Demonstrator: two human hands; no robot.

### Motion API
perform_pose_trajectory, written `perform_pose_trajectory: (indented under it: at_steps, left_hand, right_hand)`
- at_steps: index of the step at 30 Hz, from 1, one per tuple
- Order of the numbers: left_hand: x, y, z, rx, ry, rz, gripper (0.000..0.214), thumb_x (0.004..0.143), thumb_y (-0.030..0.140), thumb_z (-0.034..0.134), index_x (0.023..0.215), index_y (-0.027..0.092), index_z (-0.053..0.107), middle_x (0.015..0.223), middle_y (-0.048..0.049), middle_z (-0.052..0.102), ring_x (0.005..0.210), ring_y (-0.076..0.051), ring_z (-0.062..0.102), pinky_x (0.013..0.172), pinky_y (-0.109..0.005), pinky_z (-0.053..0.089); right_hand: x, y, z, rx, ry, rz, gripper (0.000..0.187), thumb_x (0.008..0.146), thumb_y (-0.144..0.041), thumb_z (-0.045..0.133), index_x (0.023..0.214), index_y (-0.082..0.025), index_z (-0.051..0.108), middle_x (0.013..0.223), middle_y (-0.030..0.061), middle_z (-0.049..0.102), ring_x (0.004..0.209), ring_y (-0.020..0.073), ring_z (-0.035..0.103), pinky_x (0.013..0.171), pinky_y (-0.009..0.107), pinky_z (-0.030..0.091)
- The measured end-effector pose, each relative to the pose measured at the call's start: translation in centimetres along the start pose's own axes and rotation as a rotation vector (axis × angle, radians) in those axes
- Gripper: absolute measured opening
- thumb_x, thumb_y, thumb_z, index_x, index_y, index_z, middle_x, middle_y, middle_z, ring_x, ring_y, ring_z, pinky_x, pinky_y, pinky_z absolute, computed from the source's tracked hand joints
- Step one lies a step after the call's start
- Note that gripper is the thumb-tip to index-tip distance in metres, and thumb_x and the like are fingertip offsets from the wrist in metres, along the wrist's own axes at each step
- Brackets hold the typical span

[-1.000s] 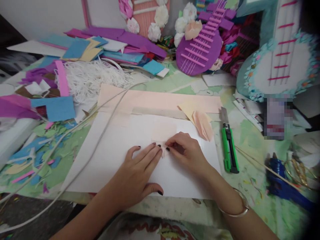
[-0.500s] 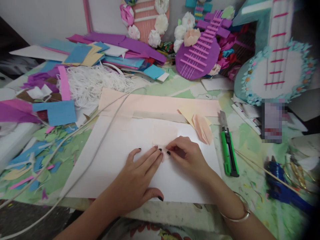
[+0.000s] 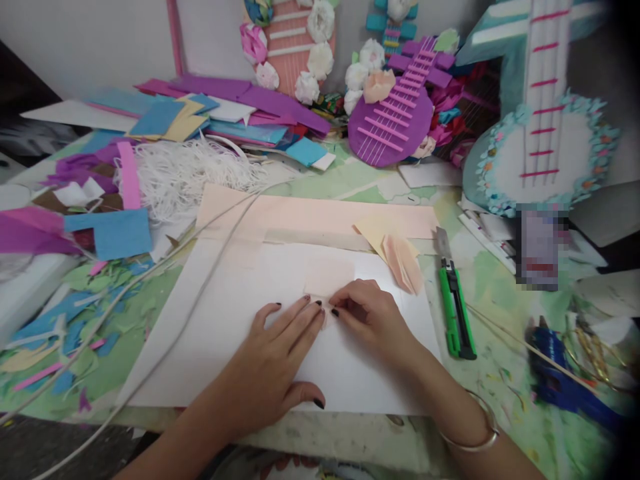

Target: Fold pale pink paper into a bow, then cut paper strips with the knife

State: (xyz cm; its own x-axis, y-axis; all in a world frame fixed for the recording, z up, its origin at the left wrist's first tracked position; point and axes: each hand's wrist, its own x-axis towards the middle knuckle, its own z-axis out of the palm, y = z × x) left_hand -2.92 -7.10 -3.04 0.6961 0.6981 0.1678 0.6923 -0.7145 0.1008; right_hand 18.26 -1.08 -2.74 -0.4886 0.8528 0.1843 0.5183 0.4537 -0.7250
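A small sheet of pale peach crepe paper lies on a white board. My left hand rests with fingers stretched, their tips pressing the paper's near edge. My right hand pinches that same edge between thumb and forefinger, just right of the left fingertips. Part of the edge is hidden under the fingers. Right of the far corner lies a folded peach paper piece on a yellow paper piece. A green box cutter, its blade out, lies beside the board.
A cable crosses the board's left side. White string and paper scraps cover the left of the table. A blue glue gun lies at right. Behind stand a purple paper instrument and a turquoise one.
The view has shifted slightly, so the things on the table sit a little lower. Both hands stay at the paper's near edge, the right one still pinching.
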Motion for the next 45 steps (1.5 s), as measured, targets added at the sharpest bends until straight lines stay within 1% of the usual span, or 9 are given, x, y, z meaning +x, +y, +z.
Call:
perform_pose_trajectory:
  at_steps: [6,9,12,18,22,29,35,40,45]
  left_hand:
    - [0.14,0.02,0.18,0.002,0.005,-0.026,0.083,0.086,0.066,0.038,0.142,0.005,0.034,0.142,-0.0205,0.043,0.134,-0.034,0.033,0.102,-0.048,0.024]
    - [0.13,0.03,0.22,0.003,-0.003,-0.015,0.084,0.087,0.066,0.036,0.143,0.004,0.032,0.144,-0.0205,0.041,0.136,-0.033,0.031,0.103,-0.049,0.023]
    - [0.08,-0.01,0.16,-0.006,-0.010,-0.010,0.084,0.087,0.066,0.037,0.144,0.004,0.028,0.143,-0.0205,0.042,0.135,-0.032,0.032,0.104,-0.050,0.022]
    - [0.12,-0.13,-0.07,-0.023,-0.040,-0.002,0.079,0.089,0.063,0.036,0.144,0.007,0.030,0.145,-0.0188,0.040,0.136,-0.031,0.032,0.104,-0.049,0.021]
    - [0.14,-0.17,-0.18,-0.026,-0.043,0.003,0.079,0.089,0.063,0.038,0.143,0.006,0.030,0.145,-0.0177,0.040,0.137,-0.031,0.030,0.103,-0.049,0.021]
    - [0.20,-0.14,-0.14,-0.009,-0.068,0.012,0.080,0.089,0.064,0.034,0.143,0.005,0.031,0.146,-0.0173,0.038,0.137,-0.030,0.030,0.103,-0.050,0.019]
    - [0.27,-0.17,-0.08,-0.029,-0.055,-0.001,0.081,0.088,0.064,0.038,0.145,0.007,0.028,0.146,-0.0172,0.040,0.135,-0.031,0.033,0.102,-0.050,0.022]
    - [0.12,-0.07,-0.02,-0.024,-0.045,-0.015,0.082,0.087,0.065,0.037,0.145,0.007,0.028,0.146,-0.0197,0.037,0.135,-0.033,0.032,0.103,-0.051,0.022]
    - [-0.12,-0.03,-0.26,-0.035,-0.060,0.012,0.078,0.088,0.062,0.039,0.143,0.008,0.032,0.142,-0.0186,0.044,0.134,-0.032,0.034,0.106,-0.052,0.020]
  right_hand:
    - [-0.06,0.01,-0.11,-0.006,-0.016,0.022,0.018,0.080,-0.003,0.056,0.086,-0.019,0.062,0.077,-0.0011,0.064,0.072,0.0129,0.055,0.076,0.031,0.038]
    - [-0.06,-0.02,-0.09,-0.014,-0.011,0.019,0.018,0.080,-0.004,0.056,0.086,-0.019,0.062,0.076,-0.0012,0.065,0.071,0.0127,0.054,0.076,0.031,0.038]
    - [-0.02,-0.02,-0.02,-0.011,-0.003,0.011,0.017,0.080,-0.005,0.056,0.086,-0.020,0.062,0.077,-0.0013,0.065,0.072,0.0129,0.055,0.076,0.031,0.038]
    - [0.04,-0.07,-0.07,-0.006,0.002,-0.022,0.016,0.082,-0.006,0.055,0.086,-0.020,0.061,0.078,-0.0001,0.066,0.075,0.0143,0.056,0.076,0.032,0.038]
    - [-0.05,-0.13,-0.18,-0.018,0.004,-0.028,0.017,0.081,-0.004,0.054,0.085,-0.020,0.060,0.079,0.0010,0.066,0.081,0.0166,0.055,0.076,0.033,0.038]
    - [0.00,0.02,-0.12,-0.018,-0.001,-0.019,0.020,0.080,-0.002,0.055,0.086,-0.020,0.060,0.080,0.0003,0.065,0.082,0.0162,0.054,0.076,0.032,0.038]
    - [0.04,-0.09,-0.10,-0.054,-0.013,-0.073,0.023,0.082,-0.003,0.054,0.088,-0.021,0.066,0.081,0.0018,0.063,0.083,0.0166,0.054,0.076,0.033,0.036]
    - [0.01,-0.23,-0.03,-0.051,0.014,-0.068,0.023,0.080,-0.004,0.054,0.088,-0.020,0.069,0.081,0.0046,0.057,0.081,0.0177,0.053,0.074,0.034,0.039]
    - [-0.05,-0.08,0.11,-0.048,0.019,-0.058,0.023,0.079,-0.004,0.054,0.086,-0.020,0.069,0.083,0.0052,0.056,0.082,0.0181,0.053,0.074,0.035,0.040]
